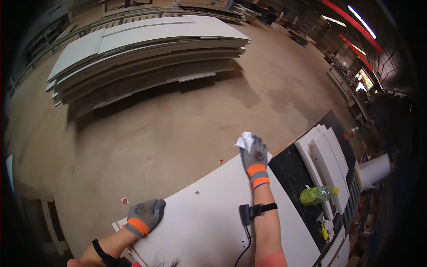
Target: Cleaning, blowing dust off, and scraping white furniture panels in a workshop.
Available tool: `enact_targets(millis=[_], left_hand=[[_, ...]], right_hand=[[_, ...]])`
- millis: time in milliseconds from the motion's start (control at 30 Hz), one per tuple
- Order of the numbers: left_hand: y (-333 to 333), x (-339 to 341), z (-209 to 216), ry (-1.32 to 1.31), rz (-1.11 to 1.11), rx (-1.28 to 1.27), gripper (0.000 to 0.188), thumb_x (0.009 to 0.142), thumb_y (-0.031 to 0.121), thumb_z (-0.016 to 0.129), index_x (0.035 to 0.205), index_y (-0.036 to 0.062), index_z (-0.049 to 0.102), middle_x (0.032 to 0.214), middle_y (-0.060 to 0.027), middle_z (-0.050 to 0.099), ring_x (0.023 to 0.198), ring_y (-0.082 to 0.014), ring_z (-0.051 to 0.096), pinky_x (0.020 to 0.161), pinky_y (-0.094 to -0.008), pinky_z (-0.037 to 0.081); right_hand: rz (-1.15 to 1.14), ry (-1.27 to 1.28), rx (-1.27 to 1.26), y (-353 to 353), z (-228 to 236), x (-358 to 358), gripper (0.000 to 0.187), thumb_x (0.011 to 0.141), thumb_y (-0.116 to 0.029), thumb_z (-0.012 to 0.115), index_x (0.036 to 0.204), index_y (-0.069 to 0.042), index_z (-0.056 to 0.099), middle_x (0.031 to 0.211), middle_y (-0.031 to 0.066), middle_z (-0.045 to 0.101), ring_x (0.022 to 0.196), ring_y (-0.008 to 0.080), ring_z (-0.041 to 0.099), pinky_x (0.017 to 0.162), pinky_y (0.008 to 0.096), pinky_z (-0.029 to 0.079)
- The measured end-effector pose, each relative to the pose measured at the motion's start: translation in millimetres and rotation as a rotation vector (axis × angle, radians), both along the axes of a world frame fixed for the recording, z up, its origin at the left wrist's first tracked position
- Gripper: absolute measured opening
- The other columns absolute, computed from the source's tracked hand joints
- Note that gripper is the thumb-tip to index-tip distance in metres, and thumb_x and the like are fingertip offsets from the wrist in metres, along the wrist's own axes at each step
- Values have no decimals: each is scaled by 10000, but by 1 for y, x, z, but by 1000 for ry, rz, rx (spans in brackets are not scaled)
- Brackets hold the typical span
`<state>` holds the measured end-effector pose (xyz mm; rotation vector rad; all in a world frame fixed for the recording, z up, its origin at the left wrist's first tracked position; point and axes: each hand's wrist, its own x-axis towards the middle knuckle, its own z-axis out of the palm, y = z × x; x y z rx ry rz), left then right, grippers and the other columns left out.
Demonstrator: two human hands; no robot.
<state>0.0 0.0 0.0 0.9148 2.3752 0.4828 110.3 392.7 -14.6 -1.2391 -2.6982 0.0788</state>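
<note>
In right hand (255, 154), cloth (244, 141) near white panel (209, 213)

Head view: left unit of two side-by-side fisheyes worn on the person's head, facing down and forward, near above the white panel (209, 218), left hand (147, 214) and right hand (255, 153), with floor (187, 142) and board stack (149, 55) farther off up-frame and straight edges bowing toward the rim.

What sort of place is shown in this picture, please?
It looks like a workshop or factory hall for boards, though I cannot be certain. A large stack of boards lies ahead, red beams show overhead, and the gloved left hand rests on a white panel.
</note>
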Motion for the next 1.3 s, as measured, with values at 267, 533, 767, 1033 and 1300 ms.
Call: enact_targets(millis=[267, 533, 767, 1033, 1300], left_hand=[[13, -2, -2, -61, 7, -37, 278, 924, 256, 409, 917, 78, 623, 896, -174, 654, 875, -392, 612, 774, -454, 485], [-82, -55, -38, -168, 343, 693, 321, 966, 148, 411, 1128, -30, 623, 1058, -200, 668, 855, -292, 690, 839, -385, 521], [-171, 17, -9, -1499, 469, 1006, 511, 1011, 385, 432, 1414, 72, 419, 1317, -177, 546, 1126, -270, 596, 999, -379, 426], [-158, 27, -6, -1521, 511, 1049, 499, 984, 162, 447, 1453, 22, 348, 1399, -116, 488, 1267, -244, 493, 1072, -398, 378], [-158, 33, -39, -1471, 587, 876, 432, 990, 264, 521, 1357, 43, 468, 1006, -22, 615, 824, -98, 592, 701, -247, 491]], right_hand=[[400, 219, -13, -125, -12, -6, 752, 806, -393, 694, 1364, 31, 421, 1357, 202, 470, 1258, 345, 449, 1109, 475, 278], [666, 149, -99, -226, 11, 14, 701, 774, -386, 718, 1327, -39, 462, 1352, 169, 480, 1229, 353, 453, 1069, 497, 317], [182, 343, -557, -209, 5, -9, 621, 868, -299, 602, 1366, 29, 432, 1355, 237, 490, 1247, 392, 455, 1089, 438, 320], [802, 75, -196, -334, 9, -20, 810, 759, -358, 728, 1427, -65, 378, 1425, 149, 437, 1335, 344, 389, 1139, 499, 237], [411, 173, -248, -314, -10, -19, 618, 851, -296, 632, 1350, -5, 415, 1326, 217, 489, 1241, 377, 461, 1038, 464, 372]])
